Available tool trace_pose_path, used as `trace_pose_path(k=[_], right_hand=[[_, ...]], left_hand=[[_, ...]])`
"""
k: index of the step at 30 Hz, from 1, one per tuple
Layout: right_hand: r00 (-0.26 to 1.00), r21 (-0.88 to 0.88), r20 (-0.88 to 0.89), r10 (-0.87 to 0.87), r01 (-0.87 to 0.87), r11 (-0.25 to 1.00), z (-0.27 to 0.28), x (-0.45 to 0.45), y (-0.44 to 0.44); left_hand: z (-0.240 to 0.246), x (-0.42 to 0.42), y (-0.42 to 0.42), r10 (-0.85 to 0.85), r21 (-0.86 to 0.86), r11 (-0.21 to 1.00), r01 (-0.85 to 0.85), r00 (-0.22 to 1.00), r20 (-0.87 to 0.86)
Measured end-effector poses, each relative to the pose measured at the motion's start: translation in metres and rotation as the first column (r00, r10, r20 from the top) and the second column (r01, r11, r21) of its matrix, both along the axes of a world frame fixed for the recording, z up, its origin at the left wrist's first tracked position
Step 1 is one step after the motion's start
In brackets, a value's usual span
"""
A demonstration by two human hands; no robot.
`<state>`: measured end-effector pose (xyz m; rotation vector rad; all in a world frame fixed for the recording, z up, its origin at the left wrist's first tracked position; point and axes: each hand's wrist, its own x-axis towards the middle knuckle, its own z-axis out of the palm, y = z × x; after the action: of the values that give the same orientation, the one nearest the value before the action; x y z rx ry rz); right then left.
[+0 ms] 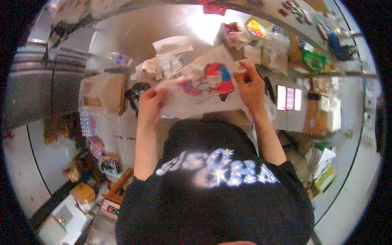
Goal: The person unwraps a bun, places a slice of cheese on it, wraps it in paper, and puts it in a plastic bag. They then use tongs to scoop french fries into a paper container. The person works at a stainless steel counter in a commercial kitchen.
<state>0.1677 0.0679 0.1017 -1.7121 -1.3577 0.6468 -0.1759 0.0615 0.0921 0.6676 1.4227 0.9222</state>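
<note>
A thin, whitish sheet point(196, 104), perhaps film or paper, bears a printed picture in red, blue and black. It is spread between both hands above the work surface, close to the front of the person's dark shirt. My left hand point(151, 101) grips its left edge, thumb on top. My right hand point(251, 85) pinches the sheet near its upper right side, and a small pale piece point(245, 64) shows at those fingertips. Blur hides the finer edges and whether the sheet has more than one layer.
Crumpled white papers point(173, 49) lie beyond the sheet. A cardboard box point(113, 93) in clear plastic stands left, near a clear bottle point(121, 58). Plastic bags point(275, 49) lie at the upper right, above several lit screens point(288, 98). Another brown box point(315, 118) stands right.
</note>
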Motion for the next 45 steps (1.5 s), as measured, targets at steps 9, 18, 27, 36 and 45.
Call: trace_pose_path(k=[9,18,27,36,45], right_hand=[[0.764,-0.03,-0.214,0.608,-0.628,0.778,0.072,-0.108,-0.031],[0.893,-0.245,0.181,0.413,-0.365,0.898,0.011,-0.028,-0.026],[0.722,-0.013,0.384,0.575,-0.619,0.786,0.07,-0.069,-0.017],[0.96,-0.722,-0.252,-0.121,-0.104,0.684,-0.003,0.015,-0.092],[0.859,-0.41,-0.341,-0.382,0.229,0.883,-0.168,-0.047,-0.063]], left_hand=[[0.062,0.046,-0.047,-0.098,0.313,0.794,0.521,0.618,-0.78],[0.052,-0.028,-0.019,0.378,-0.067,0.894,-0.443,0.664,0.646],[0.121,0.029,-0.031,-0.447,0.383,0.431,0.817,0.562,-0.696],[-0.098,-0.035,0.105,-0.243,0.16,0.93,0.331,0.88,-0.409],[-0.189,0.109,0.063,-0.873,0.109,0.484,0.868,0.488,-0.005]])
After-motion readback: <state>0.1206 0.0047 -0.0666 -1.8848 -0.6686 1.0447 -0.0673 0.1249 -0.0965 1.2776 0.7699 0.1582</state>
